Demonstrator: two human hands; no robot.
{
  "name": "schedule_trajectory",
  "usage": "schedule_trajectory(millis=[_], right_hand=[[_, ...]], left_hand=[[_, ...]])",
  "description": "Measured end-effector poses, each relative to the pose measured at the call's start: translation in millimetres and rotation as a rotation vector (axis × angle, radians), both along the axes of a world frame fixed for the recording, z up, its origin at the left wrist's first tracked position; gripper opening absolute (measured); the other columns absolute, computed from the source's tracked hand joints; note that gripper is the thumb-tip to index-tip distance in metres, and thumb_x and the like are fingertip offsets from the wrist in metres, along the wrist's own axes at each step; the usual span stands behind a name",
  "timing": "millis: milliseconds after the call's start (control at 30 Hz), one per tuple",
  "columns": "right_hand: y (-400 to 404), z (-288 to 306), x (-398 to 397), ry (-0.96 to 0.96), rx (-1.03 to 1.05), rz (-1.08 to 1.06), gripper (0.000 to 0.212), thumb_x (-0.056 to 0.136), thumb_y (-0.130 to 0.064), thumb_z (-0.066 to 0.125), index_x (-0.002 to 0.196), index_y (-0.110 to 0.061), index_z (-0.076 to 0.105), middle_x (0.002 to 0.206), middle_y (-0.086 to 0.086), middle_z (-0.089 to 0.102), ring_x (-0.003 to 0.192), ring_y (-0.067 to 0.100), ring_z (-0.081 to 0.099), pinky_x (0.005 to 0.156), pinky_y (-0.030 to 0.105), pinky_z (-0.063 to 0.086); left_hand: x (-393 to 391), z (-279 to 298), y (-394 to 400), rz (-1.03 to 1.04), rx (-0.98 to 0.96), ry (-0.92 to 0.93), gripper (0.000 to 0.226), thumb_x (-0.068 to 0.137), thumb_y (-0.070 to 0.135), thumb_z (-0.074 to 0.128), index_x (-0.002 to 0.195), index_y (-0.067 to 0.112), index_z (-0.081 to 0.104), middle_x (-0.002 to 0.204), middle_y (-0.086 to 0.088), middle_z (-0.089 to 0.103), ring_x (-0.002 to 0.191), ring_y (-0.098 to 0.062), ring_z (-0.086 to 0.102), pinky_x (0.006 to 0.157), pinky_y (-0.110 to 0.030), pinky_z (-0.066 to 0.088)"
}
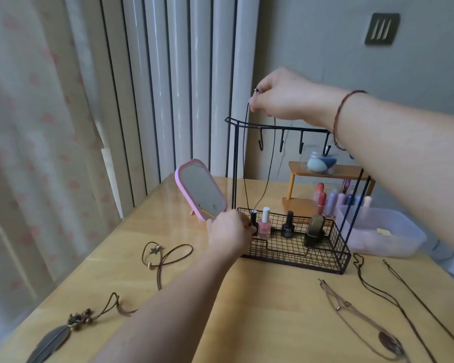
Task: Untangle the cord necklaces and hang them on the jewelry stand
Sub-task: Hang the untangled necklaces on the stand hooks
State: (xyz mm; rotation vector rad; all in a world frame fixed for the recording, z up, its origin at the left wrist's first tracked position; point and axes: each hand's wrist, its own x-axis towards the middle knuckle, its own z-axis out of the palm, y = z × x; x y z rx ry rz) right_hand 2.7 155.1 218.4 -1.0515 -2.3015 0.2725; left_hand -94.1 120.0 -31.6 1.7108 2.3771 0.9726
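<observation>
Hanging taut between both pinching hands — right hand (278,96) high, left hand (230,230) low — a thin dark cord necklace (245,158).

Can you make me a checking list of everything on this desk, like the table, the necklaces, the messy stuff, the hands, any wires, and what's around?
Surface: wooden table, bare in the middle.
Job's things: black cord necklace held up over the jewelry stand, not yet on a hook; star necklace, feather necklace, oval-pendant necklace and thin dark necklace lie apart on the table.
Clutter: nail polish bottles in the stand's basket, pink mirror, plastic tub, small wooden shelf.
Hands: right hand pinches the cord's top; left hand holds its bottom end.
Cables: nothing seen.
Surroundings: curtain, white radiator, wall.
</observation>
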Motion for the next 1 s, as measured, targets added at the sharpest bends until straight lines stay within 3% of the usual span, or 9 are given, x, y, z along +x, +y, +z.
schedule_trajectory(millis=[100,200,267,367,500,600,733,900,1000], right_hand=[[5.1,-8.4,-0.6,-0.017,0.058,-0.065,0.03,0.089,-0.023,0.06,0.098,0.005,0.064,0.075,0.009,0.05,0.071,0.017,0.042,0.061,0.026,0.034],[9.7,-16.5,-0.3,-0.054,0.043,-0.1,0.031,0.086,-0.021,0.058,0.099,0.007,0.063,0.09,0.033,0.058,0.071,0.016,0.042,0.065,0.028,0.036],[10.4,-18.9,0.9,-0.078,0.054,-0.092,0.027,0.087,-0.022,0.062,0.093,0.003,0.068,0.099,0.025,0.069,0.07,0.018,0.049,0.063,0.027,0.041],[9.1,-20.2,5.0,-0.119,0.068,-0.067,0.015,0.087,-0.028,0.071,0.083,-0.014,0.073,0.087,0.002,0.07,0.072,0.011,0.059,0.059,0.021,0.043],[3.7,-28.9,8.4,-0.245,0.175,-0.084,0.013,0.082,-0.037,0.075,0.077,-0.029,0.067,0.081,-0.012,0.064,0.083,0.016,0.063,0.071,0.028,0.049],[2.0,-33.7,9.9,-0.216,0.211,-0.142,0.019,0.083,-0.045,0.074,0.079,-0.027,0.069,0.076,-0.011,0.064,0.08,0.017,0.063,0.069,0.028,0.045],[2.2,-33.4,8.7,-0.167,0.269,-0.248,0.018,0.081,-0.043,0.077,0.077,-0.027,0.071,0.082,-0.008,0.068,0.086,0.021,0.064,0.059,0.025,0.038],[-0.3,-39.4,8.1,-0.308,0.424,-0.248,0.008,0.087,-0.026,0.067,0.08,-0.03,0.067,0.096,-0.004,0.069,0.094,0.024,0.058,0.068,0.028,0.036],[-9.1,-50.4,20.4,-0.164,0.522,-0.221,0.016,0.089,-0.022,0.056,0.093,-0.027,0.071,0.094,-0.003,0.07,0.102,0.026,0.057,0.069,0.03,0.037]], left_hand=[[5.6,1.8,1.8,0.034,-0.096,0.096,0.024,0.091,0.042,0.06,0.092,0.021,0.071,0.09,0.001,0.068,0.095,-0.025,0.057,0.092,-0.041,0.039],[7.2,3.1,0.7,0.062,-0.164,0.135,0.027,0.092,0.044,0.053,0.086,0.018,0.06,0.086,-0.002,0.06,0.097,-0.028,0.054,0.097,-0.045,0.037],[5.2,2.8,-0.4,0.057,-0.2,0.126,0.029,0.091,0.046,0.052,0.083,0.019,0.058,0.084,-0.001,0.058,0.096,-0.028,0.054,0.101,-0.049,0.035],[-0.7,2.0,-3.9,0.017,-0.187,0.081,0.033,0.089,0.052,0.055,0.085,0.021,0.067,0.083,0.003,0.063,0.092,-0.023,0.053,0.102,-0.05,0.031],[-18.1,2.2,-11.4,-0.093,-0.137,-0.076,0.012,0.082,0.038,0.061,0.086,0.032,0.07,0.094,0.01,0.072,0.095,-0.017,0.063,0.096,-0.045,0.041],[-29.2,11.5,-20.8,-0.134,-0.042,-0.203,0.033,0.076,0.018,0.049,0.094,0.028,0.074,0.1,0.003,0.075,0.095,-0.019,0.068,0.09,-0.04,0.055],[-31.7,23.3,-27.2,-0.114,0.005,-0.167,0.038,0.083,0.009,0.05,0.115,0.01,0.07,0.11,-0.006,0.071,0.101,-0.024,0.064,0.082,-0.026,0.05],[-22.6,32.4,-23.6,-0.137,0.036,-0.068,0.04,0.081,0.013,0.049,0.116,0.016,0.067,0.111,-0.004,0.071,0.101,-0.024,0.065,0.088,-0.034,0.055],[-12.3,26.1,-22.8,-0.226,-0.06,0.102,0.034,0.085,0.014,0.052,0.115,0.02,0.067,0.113,0.0,0.068,0.102,-0.021,0.063,0.088,-0.038,0.056]])
